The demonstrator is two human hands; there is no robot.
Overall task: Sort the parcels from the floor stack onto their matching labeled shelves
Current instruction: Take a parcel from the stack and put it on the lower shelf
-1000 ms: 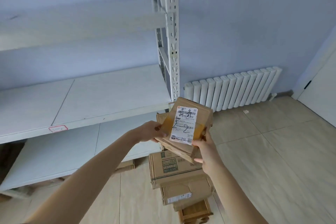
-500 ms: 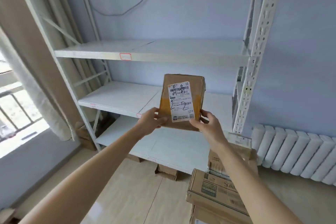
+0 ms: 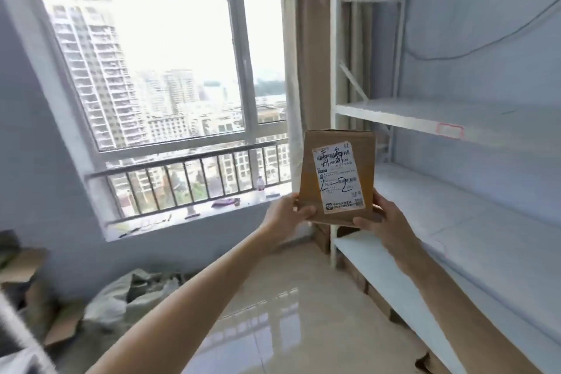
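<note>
A small brown cardboard parcel [image 3: 334, 158] stands upright in front of me, its white shipping label [image 3: 337, 179] facing me with "2-2" handwritten on it. My left hand [image 3: 288, 213] grips its lower left corner and my right hand [image 3: 385, 222] grips its lower right corner. The white metal shelving unit [image 3: 394, 114] stands to the right, with a red-bordered tag [image 3: 450, 130] on the front edge of an upper shelf. Two lower shelves sit beneath it. The floor stack of parcels is out of view.
A large window [image 3: 151, 64] with a railing fills the left wall, its sill holding small items. A beige curtain [image 3: 312, 48] hangs beside the shelf. Crumpled bags [image 3: 133, 294] and cardboard scraps [image 3: 57, 328] lie on the floor at lower left. Glossy tile floor lies ahead.
My view has swung left from the shelf front to the window end of the unit. Both hands keep the parcel upright before me; the floor stack has left the view.
</note>
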